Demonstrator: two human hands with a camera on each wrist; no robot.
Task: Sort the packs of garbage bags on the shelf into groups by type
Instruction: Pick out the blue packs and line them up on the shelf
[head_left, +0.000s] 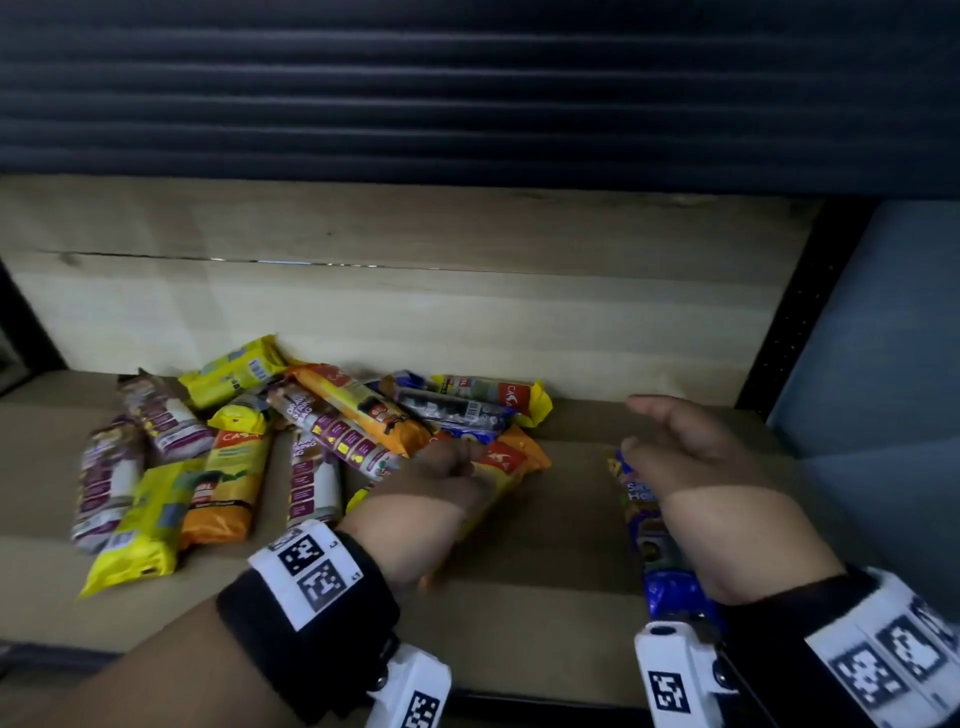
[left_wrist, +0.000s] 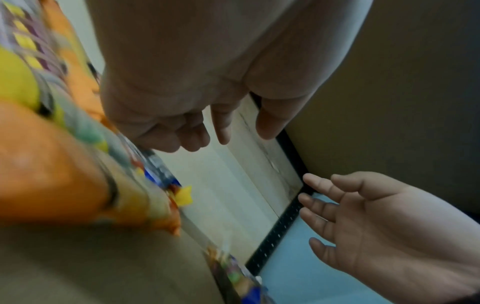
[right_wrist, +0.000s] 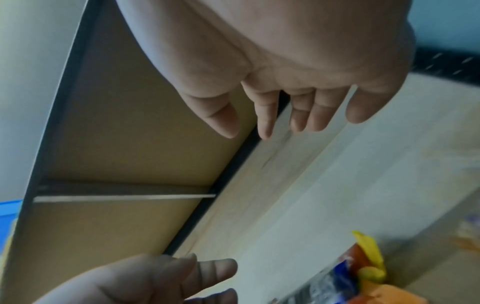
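Note:
Several garbage-bag packs lie in a loose pile (head_left: 291, 441) on the wooden shelf (head_left: 545, 561): purple-and-white (head_left: 106, 478), yellow (head_left: 150, 519), orange (head_left: 228, 483) and a dark blue one (head_left: 457, 410). My left hand (head_left: 447, 467) hovers over an orange pack (head_left: 511, 460) at the pile's right edge. In the left wrist view its fingers (left_wrist: 221, 131) hang loosely and hold nothing, with the orange pack (left_wrist: 52, 164) blurred beside them. My right hand (head_left: 670, 441) is spread with its palm turned left, above a lone blue pack (head_left: 670, 587) lying on the right of the shelf. Its fingers (right_wrist: 265, 123) are straight and empty.
A pale wooden back panel (head_left: 467, 312) closes the shelf behind the pile. A black perforated upright (head_left: 795, 322) and a blue wall (head_left: 883, 338) bound the right side. A dark ribbed surface (head_left: 467, 78) hangs above. Bare shelf board lies between the pile and the blue pack.

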